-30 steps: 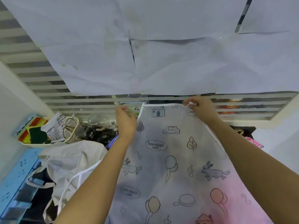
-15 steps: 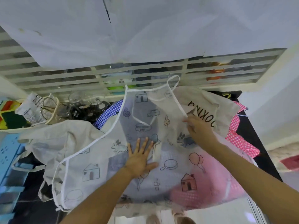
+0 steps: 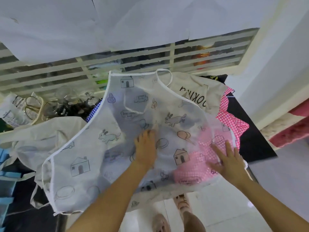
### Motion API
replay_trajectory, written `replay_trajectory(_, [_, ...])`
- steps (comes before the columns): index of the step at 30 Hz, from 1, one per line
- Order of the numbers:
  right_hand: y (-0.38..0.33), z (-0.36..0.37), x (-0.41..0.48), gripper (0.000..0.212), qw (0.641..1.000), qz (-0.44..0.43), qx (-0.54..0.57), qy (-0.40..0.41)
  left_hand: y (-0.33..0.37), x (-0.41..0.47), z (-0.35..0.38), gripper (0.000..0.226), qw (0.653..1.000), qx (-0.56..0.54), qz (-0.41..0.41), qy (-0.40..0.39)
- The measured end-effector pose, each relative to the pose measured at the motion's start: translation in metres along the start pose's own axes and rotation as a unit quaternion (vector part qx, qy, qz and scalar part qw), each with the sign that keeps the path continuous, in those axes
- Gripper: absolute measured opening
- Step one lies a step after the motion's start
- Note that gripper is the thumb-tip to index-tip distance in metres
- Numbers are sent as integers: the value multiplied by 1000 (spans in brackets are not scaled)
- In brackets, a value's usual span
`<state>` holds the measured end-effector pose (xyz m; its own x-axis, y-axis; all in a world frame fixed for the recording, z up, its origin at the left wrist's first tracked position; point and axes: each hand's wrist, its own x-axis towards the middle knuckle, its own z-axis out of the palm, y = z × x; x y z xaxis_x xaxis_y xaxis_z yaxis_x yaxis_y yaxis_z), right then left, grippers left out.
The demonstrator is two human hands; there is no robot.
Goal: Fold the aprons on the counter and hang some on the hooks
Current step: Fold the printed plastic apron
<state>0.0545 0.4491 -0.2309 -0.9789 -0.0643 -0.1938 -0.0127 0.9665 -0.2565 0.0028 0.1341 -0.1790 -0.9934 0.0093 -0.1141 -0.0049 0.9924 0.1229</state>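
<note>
A thin white see-through apron [image 3: 87, 158] printed with houses, rabbits and balloons lies spread flat over the pile on the black counter [image 3: 250, 144], bib pointing away from me. My left hand [image 3: 146, 146] presses palm-down on its middle, fingers together. My right hand [image 3: 228, 158] lies flat on its right side, fingers spread, over a pink checked apron [image 3: 234, 121] that shows through. A beige apron with black letters [image 3: 197, 92] sits behind the bib, and another beige apron [image 3: 41, 131] lies at the left. A blue checked apron [image 3: 94, 109] peeks out beside the bib.
A slatted white grille [image 3: 133, 64] with white paper sheets [image 3: 117, 22] above it runs behind the counter. Glass jars [image 3: 70, 102] and a basket with packets [image 3: 25, 108] stand at the back left. Blue plastic [image 3: 5, 181] is at the left edge. My feet [image 3: 167, 216] stand on pale floor tiles below.
The printed apron, held up by its top corners a second ago, now lies flat on the pile. My right hand slid from the bib's right edge down to the lower right side.
</note>
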Motion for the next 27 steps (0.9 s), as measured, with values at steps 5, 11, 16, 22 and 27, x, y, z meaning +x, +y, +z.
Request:
replay_trajectory(5, [-21, -50, 16, 84, 961, 136, 203, 131, 40, -56, 32, 114, 989, -103, 2, -103])
replay_trajectory(11, [-19, -111, 35, 84, 855, 321, 407, 14, -5, -64, 66, 103, 992, -89, 89, -29])
replay_trajectory(16, [-24, -144, 36, 57, 744, 175, 621, -174, -10, -64, 60, 102, 990, -61, 109, -58])
replay_trajectory(22, [-41, -162, 55, 13, 822, 55, 566, 11, -13, -66, 53, 101, 986, -55, 128, -87])
replay_trajectory(27, [-20, -155, 65, 15, 961, 29, 229, 151, -13, -69, 62, 94, 987, -33, 134, -80])
